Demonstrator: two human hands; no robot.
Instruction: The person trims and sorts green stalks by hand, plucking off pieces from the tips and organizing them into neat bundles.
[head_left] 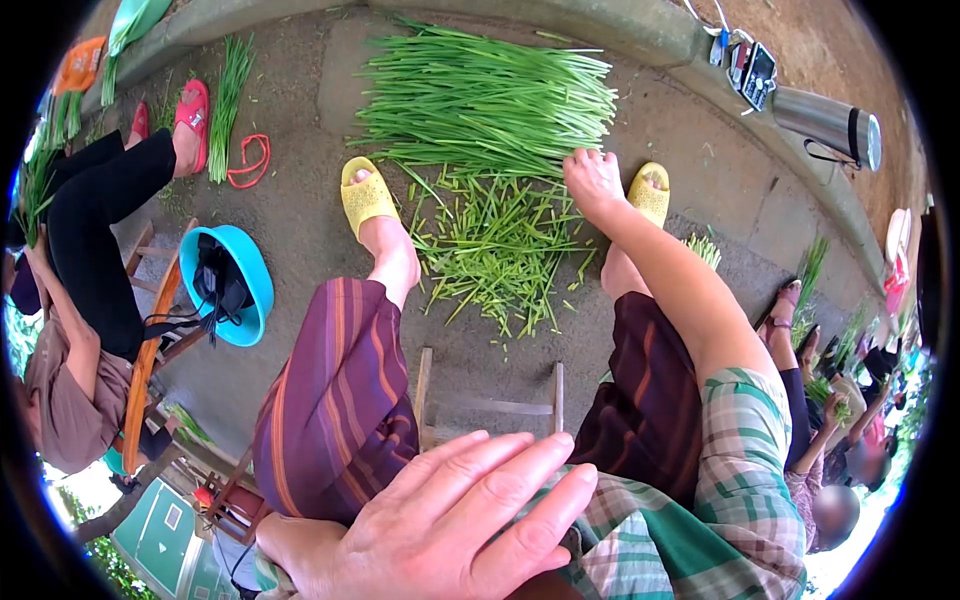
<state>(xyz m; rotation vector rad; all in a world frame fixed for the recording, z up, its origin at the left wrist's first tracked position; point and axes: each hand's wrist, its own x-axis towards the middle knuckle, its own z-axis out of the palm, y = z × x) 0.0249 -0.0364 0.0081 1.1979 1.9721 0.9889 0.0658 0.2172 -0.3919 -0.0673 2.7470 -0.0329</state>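
A broad pile of long green stalks (480, 95) with pale ends, like garlic chives, lies on the ground beyond my feet. My right hand (593, 183) reaches to the pile's near right corner, its fingers curled at the pale ends of the stalks. Just what lies under those fingers is partly hidden. Short cut pieces of green stalk (500, 255) are strewn between my feet. Close to the camera, over my lap, my left hand (470, 525) is spread with nothing in it.
At left a blue basin (262, 285) holds something black, beside a seated person and a wooden chair (145, 370). A red cord (255, 165) lies near a small stalk bundle (232, 105). A steel flask (825, 125) lies on the curb at right. Other people sit at far right.
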